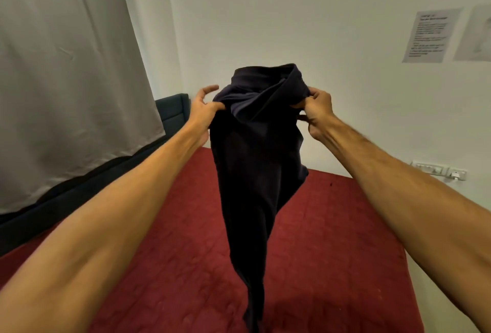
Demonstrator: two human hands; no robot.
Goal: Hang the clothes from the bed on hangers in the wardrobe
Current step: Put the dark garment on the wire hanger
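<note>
A dark navy garment (255,173) hangs in the air above the bed (332,239), which has a red quilted cover. My left hand (204,109) pinches the garment's upper left edge between thumb and fingers. At the upper right edge, my right hand (316,109) grips a bunched fold of the cloth. The garment's top gapes open between the two hands, and its lower end trails down to the bottom of the view. No hanger or wardrobe is in view.
A white curtain (66,80) hangs on the left over a dark blue headboard (171,109). A white wall stands behind the bed, with two paper sheets (430,35) taped at the right and a switch panel (438,170) lower down.
</note>
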